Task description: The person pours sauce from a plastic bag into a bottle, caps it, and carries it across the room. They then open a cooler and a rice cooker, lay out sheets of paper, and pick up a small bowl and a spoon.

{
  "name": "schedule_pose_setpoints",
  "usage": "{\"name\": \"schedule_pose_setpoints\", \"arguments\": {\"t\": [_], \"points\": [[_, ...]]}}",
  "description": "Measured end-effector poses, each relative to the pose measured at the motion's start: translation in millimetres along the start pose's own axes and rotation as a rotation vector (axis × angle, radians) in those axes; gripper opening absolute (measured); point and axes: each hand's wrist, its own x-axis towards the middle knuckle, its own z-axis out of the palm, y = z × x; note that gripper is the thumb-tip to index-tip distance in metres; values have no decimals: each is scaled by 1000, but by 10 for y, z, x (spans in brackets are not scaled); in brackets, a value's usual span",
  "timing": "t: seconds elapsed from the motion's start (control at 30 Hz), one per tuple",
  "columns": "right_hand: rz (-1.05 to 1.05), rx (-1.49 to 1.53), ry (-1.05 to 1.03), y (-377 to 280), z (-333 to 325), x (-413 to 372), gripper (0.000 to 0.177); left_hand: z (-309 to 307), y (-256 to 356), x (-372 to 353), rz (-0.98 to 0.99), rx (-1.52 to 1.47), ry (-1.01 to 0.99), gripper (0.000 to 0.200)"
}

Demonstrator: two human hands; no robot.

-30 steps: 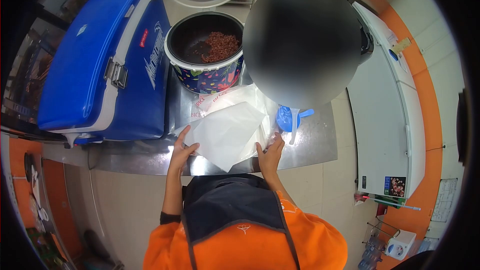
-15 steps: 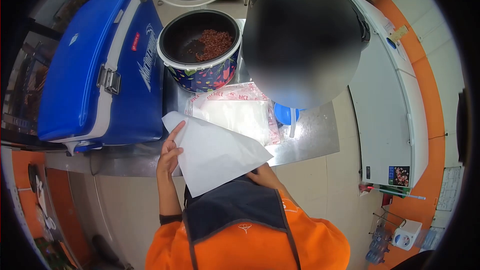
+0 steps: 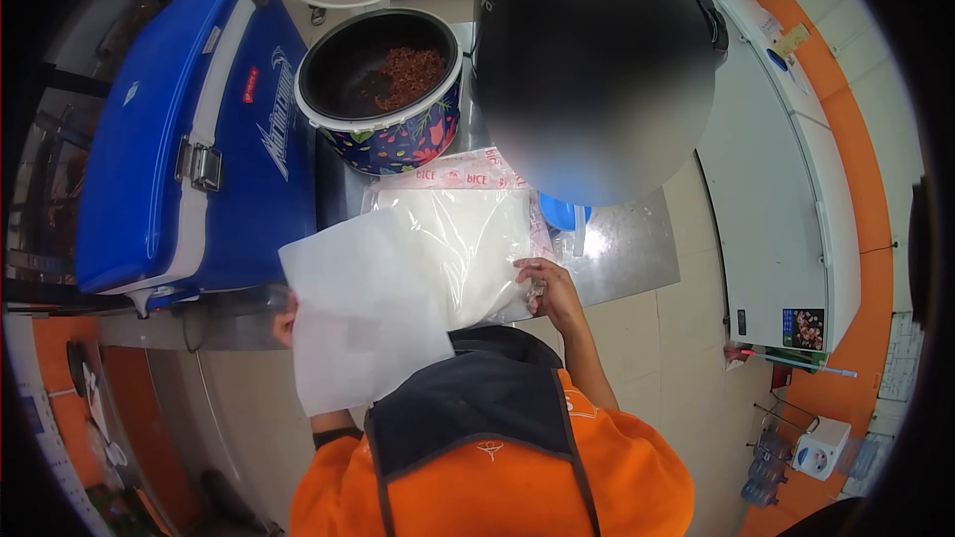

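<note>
A white sheet of paper (image 3: 363, 308) is held up at the left edge by my left hand (image 3: 286, 320). The sheet covers most of that hand, and only part of the fingers shows. Beside it on the steel table lies a clear plastic bag of white paper sheets (image 3: 463, 249), with the loose sheet overlapping its left side. My right hand (image 3: 547, 293) is at the right edge of this bag, its fingers curled on the plastic. Red-and-white printed wrapping (image 3: 438, 175) sticks out beneath the bag.
Behind the bag stands an uncovered flower-patterned rice cooker (image 3: 388, 144) with reddish-brown rice (image 3: 413, 78) inside. A big blue cooler box (image 3: 199, 129) is on the left. To the right are a blue scoop-like item (image 3: 564, 213), a blurred dark round shape (image 3: 597, 70) and a white chest freezer (image 3: 786, 189).
The paper sheet has moved left and down with my left hand. My right hand has come out from under the sheet to the bag's right edge. More of the bag now shows.
</note>
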Motion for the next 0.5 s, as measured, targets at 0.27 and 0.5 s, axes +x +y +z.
{"name": "schedule_pose_setpoints", "arguments": {"t": [0.27,0.5], "points": [[220,-698,-342,-266,-77,-141,75,121,329,-552,89,51,84,58],[44,-1029,-425,54,-372,-293,59,461,47,-552,83,162,436,46]]}}
